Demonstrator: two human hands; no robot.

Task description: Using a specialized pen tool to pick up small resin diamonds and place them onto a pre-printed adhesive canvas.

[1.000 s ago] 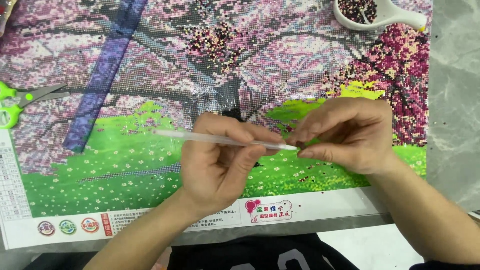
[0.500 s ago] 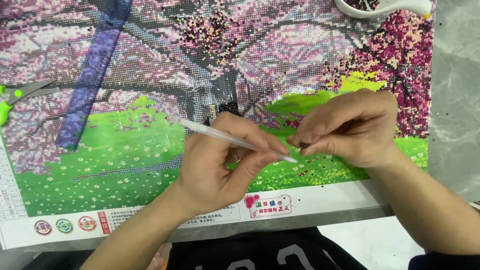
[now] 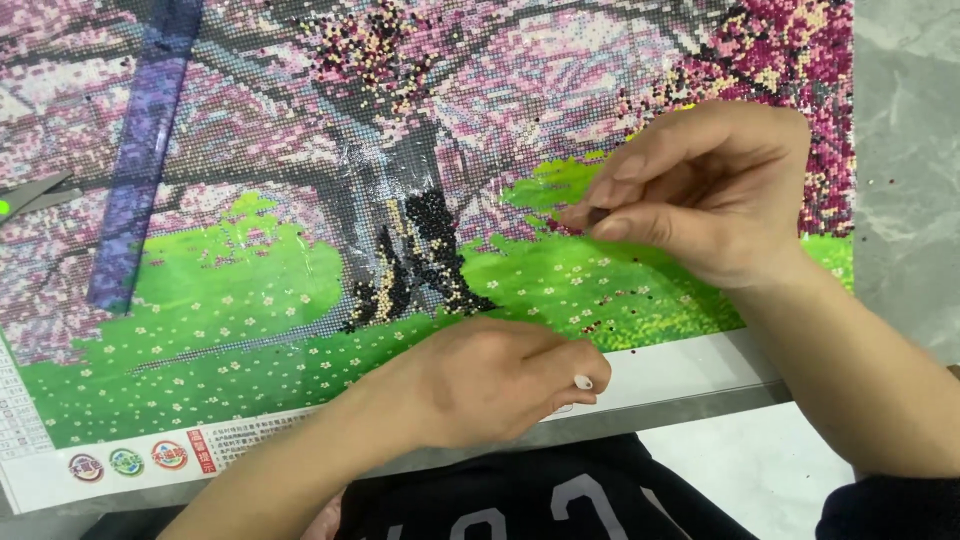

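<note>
Left edge: scissors lie on the canvas, mostly out of view. A purple strip runs down the canvas just beside them. Neither is touched.

Centre: a finished patch of dark beads stands at the foot of the grey trunk. It is clear of both hands.

My left hand rests low, on the white border of the canvas at the counter's near edge. Its fingers are curled shut around the pen. Only the pen's white end shows, poking out on the thumb side. The rest is hidden in the fist, so the pen is parked, not aimed.

My right hand is held over the green field, up and right of the dark patch. Thumb and forefinger are pressed together on a small dark bit, which sits right at the fingertips. I cannot tell whether it is one bead or a crumb of wax. The other fingers are folded behind.

Judgement: the step in hand is handling that bit, not placing with the pen. Any next move calls for a steady pinch, since the bit is tiny. Loose beads lie scattered on the green below.

Right edge: bare grey counter.
</note>
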